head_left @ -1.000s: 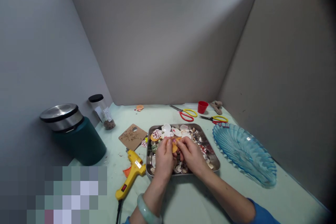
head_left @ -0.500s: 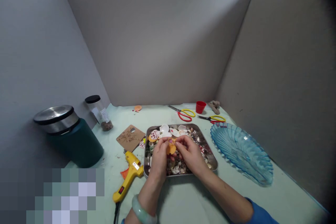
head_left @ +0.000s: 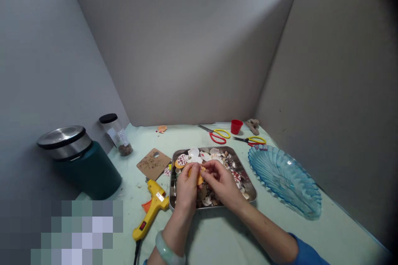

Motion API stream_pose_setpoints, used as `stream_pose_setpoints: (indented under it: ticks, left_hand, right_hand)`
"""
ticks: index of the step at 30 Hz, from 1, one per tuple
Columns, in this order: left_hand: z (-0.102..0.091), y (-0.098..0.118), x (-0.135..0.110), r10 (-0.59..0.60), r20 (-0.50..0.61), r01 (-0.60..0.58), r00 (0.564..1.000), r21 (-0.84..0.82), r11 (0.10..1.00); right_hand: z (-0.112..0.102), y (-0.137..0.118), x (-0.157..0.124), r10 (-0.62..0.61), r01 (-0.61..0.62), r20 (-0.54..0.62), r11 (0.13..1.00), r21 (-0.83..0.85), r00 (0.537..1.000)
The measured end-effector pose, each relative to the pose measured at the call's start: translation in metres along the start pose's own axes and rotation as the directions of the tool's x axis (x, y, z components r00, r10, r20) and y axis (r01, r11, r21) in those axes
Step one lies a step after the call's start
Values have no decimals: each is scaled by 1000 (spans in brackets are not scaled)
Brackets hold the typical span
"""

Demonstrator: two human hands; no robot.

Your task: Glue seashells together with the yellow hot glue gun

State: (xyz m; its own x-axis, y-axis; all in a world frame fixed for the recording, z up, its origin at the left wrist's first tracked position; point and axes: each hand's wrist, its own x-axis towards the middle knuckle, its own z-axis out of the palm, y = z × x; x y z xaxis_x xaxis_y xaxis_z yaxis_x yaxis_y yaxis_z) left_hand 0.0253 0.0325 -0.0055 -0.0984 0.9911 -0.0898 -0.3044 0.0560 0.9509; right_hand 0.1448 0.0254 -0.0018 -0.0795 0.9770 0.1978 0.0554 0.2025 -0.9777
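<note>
Over a metal tray (head_left: 214,206) of shells, my left hand (head_left: 187,186) is closed on an orange shell (head_left: 200,177), thumb on top. Fingers of my right hand (head_left: 222,181) pinch at the same shell from the other side. Most of the shell is covered by my fingers, so its full shape is hidden. White shells (head_left: 195,154) lie at the back of the tray, and a speckled shell (head_left: 182,160) sits at its left. Smaller mixed shells fill the rest of the tray below my hands.
Left of the tray lie a yellow glue gun (head_left: 152,207) and a brown card (head_left: 153,164). A dark green flask (head_left: 90,169) and a jar (head_left: 116,134) stand further left. Scissors (head_left: 219,134), pointed-tip scissors (head_left: 251,139) and a red cup (head_left: 236,126) are behind; a blue glass dish (head_left: 284,180) is at right.
The orange shell has turned in my fingers and is more covered now. My left thumb has come up over it. The whole view has shifted slightly.
</note>
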Motion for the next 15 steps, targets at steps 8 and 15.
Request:
stream_pose_setpoints:
  ticks: [8,15]
  left_hand:
    - [-1,11,-1,-139,188,179,972,-218,959]
    - [-7,14,-3,-253,288,339,924,-304,890]
  right_hand:
    - [-3,-5,-4,-192,195,49,977,-85,980]
    - [-5,-7,-6,-339,359,172,928,-104,925]
